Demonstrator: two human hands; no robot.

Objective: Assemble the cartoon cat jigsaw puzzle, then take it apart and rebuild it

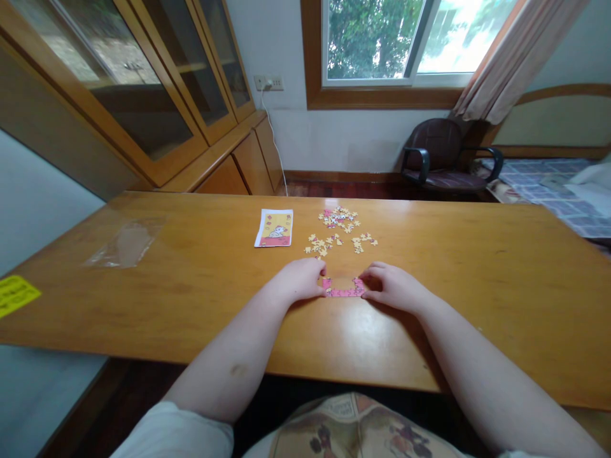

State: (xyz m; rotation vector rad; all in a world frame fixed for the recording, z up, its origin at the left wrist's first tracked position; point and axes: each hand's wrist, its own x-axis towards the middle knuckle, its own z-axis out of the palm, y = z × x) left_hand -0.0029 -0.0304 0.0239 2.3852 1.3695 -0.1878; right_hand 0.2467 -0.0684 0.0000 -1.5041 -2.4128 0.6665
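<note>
A U-shaped row of joined pink jigsaw puzzle pieces [344, 293] lies flat on the wooden table [200, 280] in front of me. My left hand [305, 278] has its thumb and fingers closed at the row's left end. At the right end, the thumb and fingers of my right hand [391, 285] close around the edge in the same way. Just beyond my hands lie loose yellow puzzle pieces [321, 244], with a smaller yellow cluster [364, 241] to their right. Farther back is a mixed pile of pink, yellow and white pieces [338, 218].
A picture card [274, 228] with a white cartoon animal lies left of the pieces. Farther left is a clear plastic bag [125, 243], and a yellow label [18, 295] is at the left edge. An office chair [439, 156] stands behind the table, beside a bed [548, 184].
</note>
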